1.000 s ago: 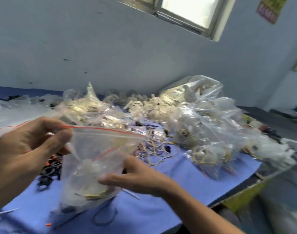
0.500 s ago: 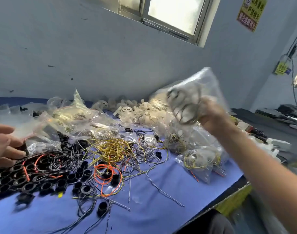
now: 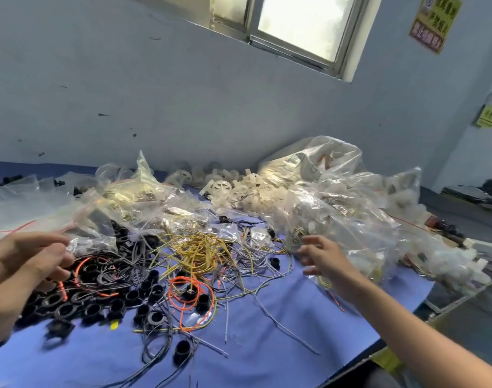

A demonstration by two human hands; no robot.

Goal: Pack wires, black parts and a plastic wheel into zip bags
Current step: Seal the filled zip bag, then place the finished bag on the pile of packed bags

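Clutter on a crowded table
Bag heap at right may slide off the edge; tangled wires mid-table could drag black parts; wheels lie behind. Right hand spread, empty; left hand blurred, grip unclear.

Table: wires heaped at centre. Parts at 8 o'clock of the wires, touching them. Wheels at 12 o'clock, near the wall. Filled bags piled at 2 o'clock. Flat bags at 10 o'clock. Left hand at 9 o'clock, above the parts. Right hand at 3 o'clock, beside the filled bags.
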